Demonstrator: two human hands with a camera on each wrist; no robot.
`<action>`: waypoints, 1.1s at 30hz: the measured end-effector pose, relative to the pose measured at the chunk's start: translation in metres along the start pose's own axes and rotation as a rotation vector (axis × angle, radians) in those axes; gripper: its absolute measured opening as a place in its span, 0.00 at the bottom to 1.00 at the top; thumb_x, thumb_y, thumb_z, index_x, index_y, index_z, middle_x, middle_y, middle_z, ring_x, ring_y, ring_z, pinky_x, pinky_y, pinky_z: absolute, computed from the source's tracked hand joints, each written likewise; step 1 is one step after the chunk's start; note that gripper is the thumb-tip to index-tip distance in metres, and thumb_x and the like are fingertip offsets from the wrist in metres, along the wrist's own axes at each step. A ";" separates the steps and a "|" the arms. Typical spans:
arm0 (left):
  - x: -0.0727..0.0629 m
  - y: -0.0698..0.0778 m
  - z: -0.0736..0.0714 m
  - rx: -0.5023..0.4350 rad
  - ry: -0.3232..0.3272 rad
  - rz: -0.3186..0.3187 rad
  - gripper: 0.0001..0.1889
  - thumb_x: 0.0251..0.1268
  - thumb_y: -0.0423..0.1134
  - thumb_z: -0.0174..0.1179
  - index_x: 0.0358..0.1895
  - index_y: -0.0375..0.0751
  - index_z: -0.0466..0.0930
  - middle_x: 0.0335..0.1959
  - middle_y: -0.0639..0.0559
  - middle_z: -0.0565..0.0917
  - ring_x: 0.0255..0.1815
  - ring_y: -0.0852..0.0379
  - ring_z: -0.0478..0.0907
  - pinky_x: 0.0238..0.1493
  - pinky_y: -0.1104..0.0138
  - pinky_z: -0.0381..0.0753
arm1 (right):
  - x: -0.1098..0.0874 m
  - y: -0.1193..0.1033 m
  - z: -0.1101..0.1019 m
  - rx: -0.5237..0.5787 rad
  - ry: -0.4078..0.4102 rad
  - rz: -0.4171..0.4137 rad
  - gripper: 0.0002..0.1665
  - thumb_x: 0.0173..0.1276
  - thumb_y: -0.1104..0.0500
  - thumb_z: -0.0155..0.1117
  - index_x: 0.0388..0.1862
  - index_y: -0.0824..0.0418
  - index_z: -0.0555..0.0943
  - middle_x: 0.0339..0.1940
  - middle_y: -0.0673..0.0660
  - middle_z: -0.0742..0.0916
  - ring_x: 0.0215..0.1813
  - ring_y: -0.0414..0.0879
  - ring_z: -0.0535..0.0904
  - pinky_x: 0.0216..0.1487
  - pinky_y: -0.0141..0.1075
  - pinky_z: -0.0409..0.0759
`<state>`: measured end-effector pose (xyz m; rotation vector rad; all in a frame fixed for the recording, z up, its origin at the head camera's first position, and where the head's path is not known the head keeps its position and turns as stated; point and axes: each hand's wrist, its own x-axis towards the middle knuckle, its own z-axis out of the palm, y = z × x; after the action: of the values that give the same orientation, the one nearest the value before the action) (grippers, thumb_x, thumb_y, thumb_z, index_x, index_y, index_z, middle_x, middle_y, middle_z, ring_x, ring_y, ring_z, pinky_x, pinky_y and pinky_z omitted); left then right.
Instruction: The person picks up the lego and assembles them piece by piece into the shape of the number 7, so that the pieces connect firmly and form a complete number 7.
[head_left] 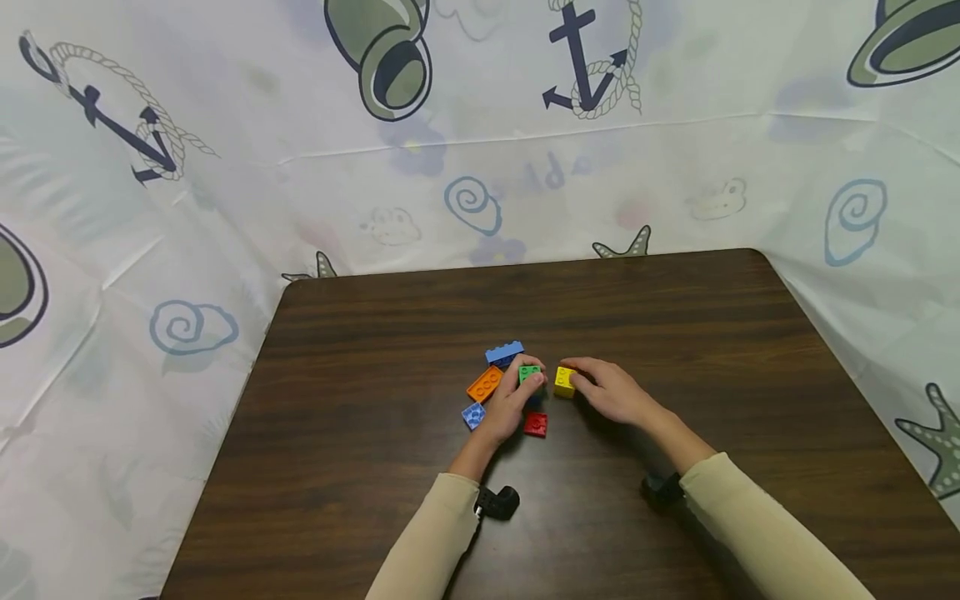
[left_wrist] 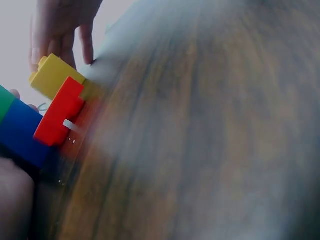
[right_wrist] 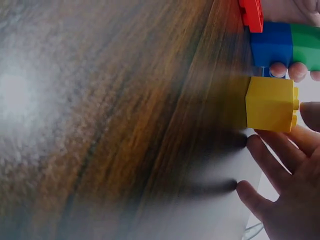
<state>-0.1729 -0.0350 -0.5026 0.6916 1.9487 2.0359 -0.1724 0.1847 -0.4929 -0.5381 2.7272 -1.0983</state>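
Okay, left hand [head_left: 507,407] fingers grip green block [head_left: 529,372]; right hand [head_left: 617,395] fingers spread loosely beside yellow block [head_left: 564,382] on bench [head_left: 360,467]. Right-wrist view exposes blue block [right_wrist: 271,44] under green, mostly hidden from head.

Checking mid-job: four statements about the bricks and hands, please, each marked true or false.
1. The left hand holds the green toy brick. True.
2. The yellow toy brick sits on the green one. False: it is apart, at the right hand.
3. The red toy brick is in the right hand. False: it lies on the table.
4. In the head view, the orange toy brick lies left of the left hand. True.
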 end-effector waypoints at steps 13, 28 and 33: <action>0.001 -0.006 -0.003 -0.016 -0.012 -0.030 0.18 0.76 0.34 0.48 0.58 0.21 0.62 0.51 0.32 0.72 0.54 0.28 0.68 0.58 0.49 0.70 | 0.002 0.005 0.007 -0.136 0.035 0.030 0.32 0.65 0.47 0.70 0.65 0.58 0.77 0.62 0.58 0.81 0.63 0.57 0.76 0.62 0.56 0.70; -0.001 -0.003 0.000 0.047 0.006 -0.065 0.19 0.77 0.36 0.49 0.60 0.25 0.61 0.45 0.46 0.71 0.45 0.45 0.71 0.47 0.59 0.72 | 0.007 -0.024 -0.010 0.037 0.279 -0.199 0.29 0.69 0.59 0.66 0.67 0.61 0.74 0.51 0.57 0.84 0.50 0.51 0.81 0.51 0.51 0.79; -0.001 -0.003 -0.001 0.094 0.012 -0.097 0.21 0.72 0.35 0.55 0.61 0.29 0.62 0.49 0.36 0.73 0.41 0.57 0.73 0.43 0.66 0.75 | 0.009 -0.041 -0.018 0.040 0.240 -0.224 0.29 0.70 0.59 0.65 0.69 0.60 0.72 0.53 0.56 0.83 0.52 0.50 0.80 0.54 0.52 0.78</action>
<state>-0.1733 -0.0360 -0.5060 0.5937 2.0538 1.9064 -0.1749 0.1651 -0.4516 -0.7670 2.8939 -1.3478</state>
